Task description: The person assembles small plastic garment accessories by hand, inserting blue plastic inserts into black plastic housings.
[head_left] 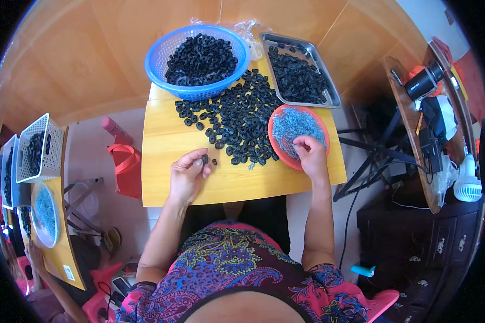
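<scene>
A small black ring [204, 159] sits pinched between thumb and fingertips of the left hand [187, 173], which is curled nearly closed over the near left part of the yellow table [167, 134]; a second loose ring [214, 161] lies on the wood just right of it. The right hand [310, 153] bends over the near rim of the orange dish [279, 152], fingertips drawn together in the pale blue small parts [292, 125]; whether it has hold of any I cannot tell. Between the hands and beyond them spreads the heap of black rings [242, 116], reaching the dish's left edge. Bare wood runs along the near edge and up the left side, giving both hands room; the far edge is crowded. There the blue basket [156, 64], full of rings, overhangs the far left corner; the steel tray [328, 91] with more rings sits at the far right, close to the right edge. Well off to the left stands another table with white baskets [51, 161].
</scene>
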A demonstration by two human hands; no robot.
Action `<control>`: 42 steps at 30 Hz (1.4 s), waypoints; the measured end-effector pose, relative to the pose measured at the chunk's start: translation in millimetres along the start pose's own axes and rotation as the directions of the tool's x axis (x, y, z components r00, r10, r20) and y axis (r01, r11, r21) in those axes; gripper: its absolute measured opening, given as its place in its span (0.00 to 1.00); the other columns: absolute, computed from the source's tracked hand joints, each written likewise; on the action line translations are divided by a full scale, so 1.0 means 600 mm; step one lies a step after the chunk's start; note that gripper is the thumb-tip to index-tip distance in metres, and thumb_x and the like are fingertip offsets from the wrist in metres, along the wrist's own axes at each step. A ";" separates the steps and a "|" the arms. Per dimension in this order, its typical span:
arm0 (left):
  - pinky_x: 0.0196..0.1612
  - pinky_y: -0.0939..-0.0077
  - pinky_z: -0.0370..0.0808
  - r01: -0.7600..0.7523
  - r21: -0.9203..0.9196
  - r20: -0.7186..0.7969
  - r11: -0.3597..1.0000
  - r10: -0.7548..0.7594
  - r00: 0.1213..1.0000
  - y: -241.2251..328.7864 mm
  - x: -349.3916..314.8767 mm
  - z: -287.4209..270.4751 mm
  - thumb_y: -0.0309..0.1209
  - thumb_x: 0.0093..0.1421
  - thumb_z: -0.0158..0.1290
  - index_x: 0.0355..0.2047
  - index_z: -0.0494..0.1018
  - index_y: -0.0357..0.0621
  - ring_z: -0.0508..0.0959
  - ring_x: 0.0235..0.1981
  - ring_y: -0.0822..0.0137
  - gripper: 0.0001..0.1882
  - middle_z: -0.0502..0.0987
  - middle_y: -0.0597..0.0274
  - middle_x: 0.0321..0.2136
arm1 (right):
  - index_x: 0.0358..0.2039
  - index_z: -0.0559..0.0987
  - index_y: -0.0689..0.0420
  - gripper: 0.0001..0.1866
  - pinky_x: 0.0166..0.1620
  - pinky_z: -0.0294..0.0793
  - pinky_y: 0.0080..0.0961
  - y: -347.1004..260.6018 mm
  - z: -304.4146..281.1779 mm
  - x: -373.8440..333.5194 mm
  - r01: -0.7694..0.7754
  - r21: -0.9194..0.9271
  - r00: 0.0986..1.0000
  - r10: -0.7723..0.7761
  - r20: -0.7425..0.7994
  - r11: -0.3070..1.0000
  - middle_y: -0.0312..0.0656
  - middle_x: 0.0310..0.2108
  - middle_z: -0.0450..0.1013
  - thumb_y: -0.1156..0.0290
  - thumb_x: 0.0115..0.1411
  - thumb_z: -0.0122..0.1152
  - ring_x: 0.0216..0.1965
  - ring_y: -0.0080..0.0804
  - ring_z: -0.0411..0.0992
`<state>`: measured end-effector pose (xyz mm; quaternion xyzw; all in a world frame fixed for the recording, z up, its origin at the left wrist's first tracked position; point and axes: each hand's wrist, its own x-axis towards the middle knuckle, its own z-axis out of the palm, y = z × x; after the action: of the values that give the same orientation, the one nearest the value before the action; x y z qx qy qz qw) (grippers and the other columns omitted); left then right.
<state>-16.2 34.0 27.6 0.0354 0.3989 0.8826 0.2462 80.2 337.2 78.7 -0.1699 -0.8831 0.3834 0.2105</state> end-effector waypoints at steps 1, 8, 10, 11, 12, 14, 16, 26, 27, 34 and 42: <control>0.29 0.81 0.71 0.002 -0.003 0.002 1.000 -0.002 1.000 -0.001 -0.001 -0.002 0.18 0.61 0.44 0.43 0.73 0.35 0.73 0.24 0.70 0.12 0.76 0.54 0.32 | 0.28 0.76 0.63 0.03 0.31 0.70 0.21 -0.001 -0.004 0.001 -0.079 0.142 0.997 0.074 0.038 0.987 0.38 0.24 0.73 0.81 0.50 0.60 0.26 0.25 0.70; 0.28 0.79 0.71 0.085 -0.132 0.112 0.988 -0.070 0.991 0.001 -0.003 -0.014 0.21 0.60 0.48 0.39 0.71 0.37 0.75 0.25 0.69 0.07 0.76 0.54 0.30 | 0.30 0.76 0.62 0.03 0.28 0.67 0.13 0.006 0.008 0.004 -0.132 0.190 0.991 0.131 0.015 0.973 0.31 0.23 0.71 0.82 0.54 0.57 0.24 0.15 0.67; 0.28 0.80 0.70 0.079 -0.158 0.131 0.984 -0.058 0.990 0.002 -0.002 -0.018 0.21 0.59 0.49 0.39 0.71 0.37 0.75 0.25 0.68 0.07 0.76 0.54 0.30 | 0.30 0.76 0.62 0.02 0.28 0.68 0.14 -0.016 0.012 0.002 -0.105 0.170 0.994 0.109 -0.013 0.980 0.32 0.23 0.71 0.81 0.54 0.57 0.24 0.16 0.67; 0.29 0.80 0.69 0.068 -0.188 0.153 0.980 -0.040 0.988 0.001 -0.002 -0.019 0.21 0.59 0.50 0.38 0.71 0.38 0.75 0.25 0.68 0.07 0.76 0.54 0.29 | 0.29 0.76 0.62 0.02 0.28 0.68 0.16 -0.030 0.014 0.000 -0.080 0.150 0.995 0.088 -0.049 0.985 0.33 0.23 0.72 0.80 0.54 0.58 0.25 0.17 0.67; 0.29 0.80 0.69 0.055 -0.217 0.170 0.975 -0.018 0.985 0.003 -0.003 -0.020 0.22 0.58 0.51 0.37 0.71 0.38 0.75 0.26 0.68 0.06 0.76 0.55 0.29 | 0.29 0.76 0.62 0.02 0.28 0.68 0.16 -0.044 0.019 -0.004 -0.075 0.157 0.996 0.081 -0.034 0.985 0.33 0.23 0.72 0.80 0.54 0.58 0.25 0.17 0.67; 0.29 0.79 0.70 0.077 -0.240 0.165 0.968 -0.037 0.986 0.004 -0.004 -0.019 0.22 0.57 0.53 0.37 0.71 0.40 0.75 0.26 0.68 0.07 0.76 0.58 0.30 | 0.30 0.77 0.61 0.02 0.29 0.68 0.14 -0.067 0.034 -0.019 -0.217 0.323 0.976 0.198 0.090 0.921 0.32 0.24 0.72 0.80 0.54 0.58 0.25 0.16 0.67; 0.29 0.78 0.73 0.111 -0.273 0.210 0.956 -0.054 0.976 -0.003 0.002 -0.024 0.23 0.57 0.53 0.38 0.71 0.40 0.75 0.26 0.70 0.09 0.76 0.58 0.32 | 0.30 0.77 0.61 0.03 0.31 0.68 0.14 -0.088 0.068 -0.039 -0.152 0.400 0.980 0.085 0.180 0.904 0.31 0.26 0.72 0.79 0.53 0.60 0.27 0.15 0.68; 0.28 0.79 0.72 0.173 -0.303 0.174 0.937 -0.124 0.977 0.008 -0.004 -0.021 0.21 0.59 0.50 0.39 0.71 0.38 0.76 0.27 0.66 0.07 0.76 0.55 0.30 | 0.32 0.76 0.64 0.04 0.33 0.70 0.13 -0.171 0.205 -0.088 -0.116 0.577 0.932 -0.112 0.344 0.809 0.33 0.28 0.73 0.83 0.54 0.59 0.29 0.15 0.70; 0.28 0.79 0.72 0.172 -0.304 0.174 0.937 -0.123 0.977 0.008 -0.003 -0.021 0.21 0.59 0.50 0.39 0.71 0.38 0.76 0.27 0.66 0.07 0.76 0.55 0.30 | 0.32 0.76 0.64 0.04 0.33 0.70 0.13 -0.173 0.207 -0.087 -0.058 0.526 0.937 -0.136 0.322 0.848 0.33 0.28 0.73 0.83 0.55 0.59 0.29 0.15 0.70; 0.28 0.79 0.74 0.168 -0.287 0.190 0.943 -0.115 0.975 0.002 0.000 -0.025 0.20 0.58 0.51 0.38 0.71 0.37 0.77 0.26 0.67 0.07 0.77 0.55 0.29 | 0.30 0.76 0.64 0.06 0.30 0.70 0.16 -0.163 0.226 -0.084 -0.015 0.532 0.949 -0.155 0.275 0.847 0.37 0.26 0.74 0.84 0.51 0.61 0.26 0.19 0.71; 0.28 0.80 0.74 0.035 -0.140 0.159 0.990 -0.012 0.987 -0.016 0.001 -0.026 0.19 0.58 0.52 0.37 0.71 0.35 0.78 0.26 0.68 0.07 0.77 0.56 0.28 | 0.29 0.76 0.65 0.05 0.28 0.71 0.19 -0.163 0.220 -0.078 0.043 0.433 0.950 -0.172 0.262 0.900 0.41 0.25 0.73 0.84 0.50 0.60 0.24 0.22 0.72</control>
<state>-16.7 28.9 10.2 0.0827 0.3147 0.9002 0.2893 40.0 172.2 59.3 -0.0120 -0.8087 0.5736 0.1296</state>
